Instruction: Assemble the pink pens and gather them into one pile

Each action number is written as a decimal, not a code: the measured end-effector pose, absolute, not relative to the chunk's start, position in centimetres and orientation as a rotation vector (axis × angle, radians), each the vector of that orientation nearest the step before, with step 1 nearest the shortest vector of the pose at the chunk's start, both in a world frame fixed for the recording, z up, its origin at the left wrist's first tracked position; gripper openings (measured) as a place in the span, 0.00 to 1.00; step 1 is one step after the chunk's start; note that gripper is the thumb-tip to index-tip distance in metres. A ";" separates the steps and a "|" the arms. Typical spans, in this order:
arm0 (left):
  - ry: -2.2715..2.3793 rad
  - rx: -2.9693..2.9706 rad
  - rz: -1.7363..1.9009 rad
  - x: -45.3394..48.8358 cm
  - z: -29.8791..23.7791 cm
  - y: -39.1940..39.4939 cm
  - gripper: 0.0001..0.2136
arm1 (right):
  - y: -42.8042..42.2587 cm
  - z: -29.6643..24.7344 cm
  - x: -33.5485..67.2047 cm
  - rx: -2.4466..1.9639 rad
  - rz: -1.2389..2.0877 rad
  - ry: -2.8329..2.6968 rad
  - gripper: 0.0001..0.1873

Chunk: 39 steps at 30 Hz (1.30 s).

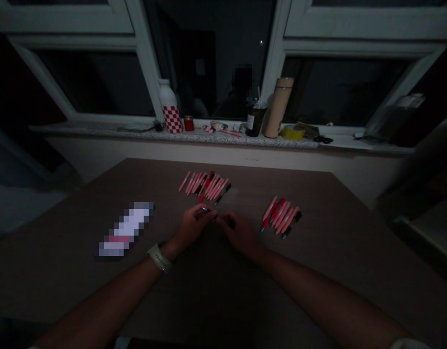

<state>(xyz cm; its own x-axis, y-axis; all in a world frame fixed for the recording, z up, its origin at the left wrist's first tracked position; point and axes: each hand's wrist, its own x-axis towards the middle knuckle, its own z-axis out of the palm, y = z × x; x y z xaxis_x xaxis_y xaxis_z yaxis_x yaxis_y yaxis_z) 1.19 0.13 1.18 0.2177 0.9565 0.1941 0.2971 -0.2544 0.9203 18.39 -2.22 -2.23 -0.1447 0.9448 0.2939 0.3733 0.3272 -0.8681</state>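
My left hand point(194, 224), with a watch point(160, 258) on its wrist, is closed around a slim dark pen point(205, 209) that the fingers mostly hide. My right hand point(238, 230) meets it fingertip to fingertip, curled in a pinch; whatever lies in that pinch is too small and dark to make out. Just beyond the hands is a pile of pink, red and black pens point(208, 185), lying side by side on the table point(208, 291). A second group of similar pens point(280, 215) lies to the right of my right hand.
A pixelated phone-like object point(127, 230) lies on the left of the table. Behind, the windowsill point(208, 137) holds a checkered bottle point(170, 109), a small red jar point(189, 123), a dark cup point(254, 118), a tan flask point(279, 107) and yellow tape point(293, 132).
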 end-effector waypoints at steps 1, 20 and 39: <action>1.179 1.707 1.055 1.2 1.2 0.1 0.13 | -2.2 -2.2 18.4 -1.199 0.800 -1.681 0.13; 1.179 1.605 1.072 1.3 1.3 0.0 0.13 | -2.3 -2.0 18.4 -1.242 0.822 -1.711 0.14; 1.193 1.617 1.070 1.2 0.9 0.2 0.15 | -2.1 -2.3 18.4 -1.190 0.832 -1.715 0.13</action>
<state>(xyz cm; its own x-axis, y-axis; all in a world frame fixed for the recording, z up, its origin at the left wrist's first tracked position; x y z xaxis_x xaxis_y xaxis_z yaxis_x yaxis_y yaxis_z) 1.24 0.23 0.93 0.1827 0.9715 0.1514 0.2558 -0.1956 0.9467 18.44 -2.09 -2.29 -0.1698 0.9460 0.2760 0.3686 0.3208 -0.8725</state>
